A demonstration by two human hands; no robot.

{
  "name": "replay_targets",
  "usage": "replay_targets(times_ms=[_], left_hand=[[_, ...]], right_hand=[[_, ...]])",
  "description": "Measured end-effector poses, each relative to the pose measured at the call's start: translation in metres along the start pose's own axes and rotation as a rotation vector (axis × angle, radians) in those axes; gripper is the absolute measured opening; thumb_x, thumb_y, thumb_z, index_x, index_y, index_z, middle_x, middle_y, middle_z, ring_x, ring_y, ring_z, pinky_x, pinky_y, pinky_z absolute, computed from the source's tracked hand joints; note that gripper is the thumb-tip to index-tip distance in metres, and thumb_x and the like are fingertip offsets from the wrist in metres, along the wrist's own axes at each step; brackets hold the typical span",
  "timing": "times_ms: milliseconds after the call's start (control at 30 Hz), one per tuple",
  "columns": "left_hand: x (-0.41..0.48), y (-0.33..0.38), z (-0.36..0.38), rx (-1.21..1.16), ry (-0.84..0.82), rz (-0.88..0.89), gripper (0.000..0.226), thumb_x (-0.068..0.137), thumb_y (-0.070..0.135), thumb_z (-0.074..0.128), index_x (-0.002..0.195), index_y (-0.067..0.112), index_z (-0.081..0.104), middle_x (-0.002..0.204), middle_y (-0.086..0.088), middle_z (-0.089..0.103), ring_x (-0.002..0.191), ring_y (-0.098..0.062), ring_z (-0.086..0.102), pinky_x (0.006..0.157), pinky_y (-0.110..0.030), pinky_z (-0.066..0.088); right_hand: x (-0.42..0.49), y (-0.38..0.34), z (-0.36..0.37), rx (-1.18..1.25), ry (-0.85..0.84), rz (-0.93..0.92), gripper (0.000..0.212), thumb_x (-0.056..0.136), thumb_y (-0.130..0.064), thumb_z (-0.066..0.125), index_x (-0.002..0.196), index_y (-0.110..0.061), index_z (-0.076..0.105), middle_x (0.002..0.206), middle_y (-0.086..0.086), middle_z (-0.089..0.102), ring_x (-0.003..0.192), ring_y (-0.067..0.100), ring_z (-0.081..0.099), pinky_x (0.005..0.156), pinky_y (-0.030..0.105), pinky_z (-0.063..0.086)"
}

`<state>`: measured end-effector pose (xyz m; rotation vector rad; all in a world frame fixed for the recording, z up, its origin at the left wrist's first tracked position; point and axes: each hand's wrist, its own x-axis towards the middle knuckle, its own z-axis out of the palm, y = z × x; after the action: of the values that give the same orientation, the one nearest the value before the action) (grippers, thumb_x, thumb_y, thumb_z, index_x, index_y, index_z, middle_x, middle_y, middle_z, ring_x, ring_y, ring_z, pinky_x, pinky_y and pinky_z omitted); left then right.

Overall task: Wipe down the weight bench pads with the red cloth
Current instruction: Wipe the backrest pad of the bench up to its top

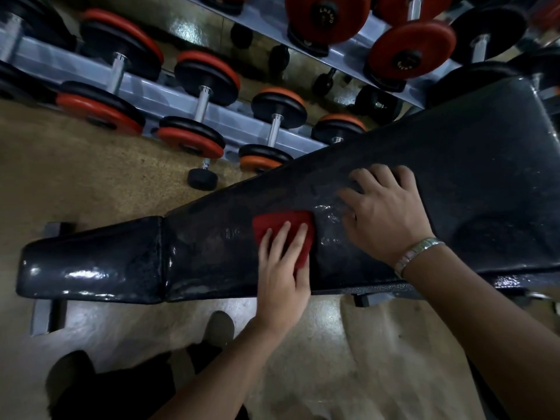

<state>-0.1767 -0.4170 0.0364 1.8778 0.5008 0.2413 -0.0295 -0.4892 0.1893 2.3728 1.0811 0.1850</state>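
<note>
red cloth [280, 221]: laid flat on the long pad [469, 165], near its narrow end and toward the near edge. only the far part and right edge are seen, the rest being covered by fingers.
left hand [281, 262]: pressed on top of the cloth with fingers straight and close together. nothing is curled round, so the cloth is pinned rather than gripped.
right hand [385, 213]: spread flat on the bare pad just right of the cloth, fingers splayed and nothing held. a metal wristband [418, 253] is worn.
long axis: the long pad is run from lower left to upper right, narrow beside the short pad [91, 265] and wide at the far right. the two pads are met at a seam left of the cloth.
key relation: the cloth is under the left hand, so that hand is the nearer. more of the pad's length is judged to lie to the right, where the right hand is set in the path.
next move, as judged: a stroke along the axis is called for. the right hand would need to be lifted or slid ahead of it.
hidden or unclear: the wide end is cut off at the right edge of the view. whether the shine on the pads is wetness or only gloss cannot be told.
beyond: dumbbells [194, 116] are racked behind the bench.
</note>
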Motion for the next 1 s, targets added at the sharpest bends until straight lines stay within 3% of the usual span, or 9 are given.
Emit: replay_targets(times_ms=[100, 267, 367, 467, 567, 700, 833, 900, 1000], left_hand=[[-0.011, -0.039, -0.02, 0.117, -0.059, 0.086, 0.061, 0.103, 0.023, 0.054, 0.157, 0.044, 0.034, 0.165, 0.017, 0.028, 0.156, -0.017, 0.017, 0.126, -0.044, 0.025], [0.04, -0.026, -0.015, 0.062, 0.05, -0.147, 0.055, 0.103, 0.03, 0.053, 0.155, 0.04, 0.039, 0.164, 0.009, 0.033, 0.153, -0.024, 0.02, 0.126, -0.051, 0.025], [0.044, 0.008, -0.005, 0.015, 0.003, -0.015, 0.054, 0.104, 0.031, 0.049, 0.156, 0.041, 0.037, 0.166, 0.011, 0.028, 0.156, -0.022, 0.014, 0.129, -0.043, 0.015], [0.027, -0.006, -0.011, 0.072, -0.046, 0.132, 0.054, 0.105, 0.029, 0.049, 0.155, 0.042, 0.038, 0.165, 0.015, 0.03, 0.156, -0.018, 0.016, 0.128, -0.04, 0.018], [0.04, -0.031, -0.021, 0.125, 0.018, 0.011, 0.057, 0.103, 0.025, 0.054, 0.155, 0.042, 0.039, 0.164, 0.012, 0.034, 0.154, -0.021, 0.022, 0.125, -0.049, 0.027], [0.079, -0.003, -0.012, 0.002, 0.042, -0.156, 0.057, 0.104, 0.024, 0.053, 0.156, 0.04, 0.038, 0.167, 0.01, 0.028, 0.156, -0.023, 0.014, 0.129, -0.045, 0.017], [0.065, 0.0, -0.014, 0.016, -0.026, 0.066, 0.058, 0.104, 0.023, 0.052, 0.156, 0.042, 0.036, 0.167, 0.014, 0.026, 0.157, -0.017, 0.01, 0.128, -0.035, 0.011], [0.046, -0.023, -0.022, 0.078, -0.049, 0.174, 0.059, 0.103, 0.019, 0.055, 0.155, 0.041, 0.039, 0.166, 0.016, 0.029, 0.157, -0.016, 0.014, 0.128, -0.037, 0.015], [0.058, -0.042, -0.028, 0.105, -0.016, 0.105, 0.059, 0.102, 0.017, 0.056, 0.154, 0.041, 0.042, 0.164, 0.012, 0.034, 0.155, -0.019, 0.02, 0.127, -0.046, 0.022]], right_hand=[[0.0, -0.001, 0.001, 0.004, 0.014, -0.005, 0.021, 0.083, -0.028, 0.054, 0.092, -0.016, 0.069, 0.11, 0.009, 0.063, 0.102, 0.036, 0.054, 0.094, 0.055, 0.036], [0.002, -0.003, 0.004, 0.016, 0.033, 0.018, 0.022, 0.082, -0.027, 0.053, 0.093, -0.016, 0.07, 0.111, 0.009, 0.064, 0.104, 0.036, 0.055, 0.096, 0.056, 0.037], [0.001, -0.004, 0.005, 0.019, 0.047, 0.027, 0.023, 0.082, -0.027, 0.053, 0.094, -0.016, 0.07, 0.111, 0.009, 0.064, 0.104, 0.037, 0.055, 0.096, 0.056, 0.036], [0.0, -0.003, 0.005, 0.022, 0.043, 0.021, 0.024, 0.084, -0.028, 0.053, 0.098, -0.018, 0.07, 0.113, 0.007, 0.064, 0.105, 0.036, 0.055, 0.097, 0.056, 0.036], [-0.002, 0.0, 0.007, 0.013, 0.043, 0.008, 0.024, 0.086, -0.029, 0.054, 0.098, -0.02, 0.071, 0.115, 0.006, 0.064, 0.107, 0.034, 0.055, 0.097, 0.055, 0.036], [-0.003, -0.003, 0.008, 0.027, 0.055, 0.02, 0.021, 0.084, -0.027, 0.056, 0.095, -0.018, 0.071, 0.117, 0.008, 0.065, 0.107, 0.035, 0.055, 0.098, 0.056, 0.036], [-0.001, -0.004, 0.008, 0.038, 0.059, 0.029, 0.021, 0.084, -0.028, 0.055, 0.096, -0.018, 0.069, 0.116, 0.008, 0.064, 0.107, 0.036, 0.055, 0.098, 0.057, 0.037], [-0.003, -0.003, 0.009, 0.042, 0.061, 0.029, 0.022, 0.084, -0.028, 0.055, 0.096, -0.018, 0.07, 0.116, 0.008, 0.064, 0.107, 0.036, 0.055, 0.098, 0.057, 0.037], [-0.004, -0.001, 0.008, 0.043, 0.056, 0.021, 0.023, 0.084, -0.028, 0.054, 0.098, -0.018, 0.07, 0.117, 0.007, 0.064, 0.109, 0.035, 0.055, 0.099, 0.057, 0.037]])
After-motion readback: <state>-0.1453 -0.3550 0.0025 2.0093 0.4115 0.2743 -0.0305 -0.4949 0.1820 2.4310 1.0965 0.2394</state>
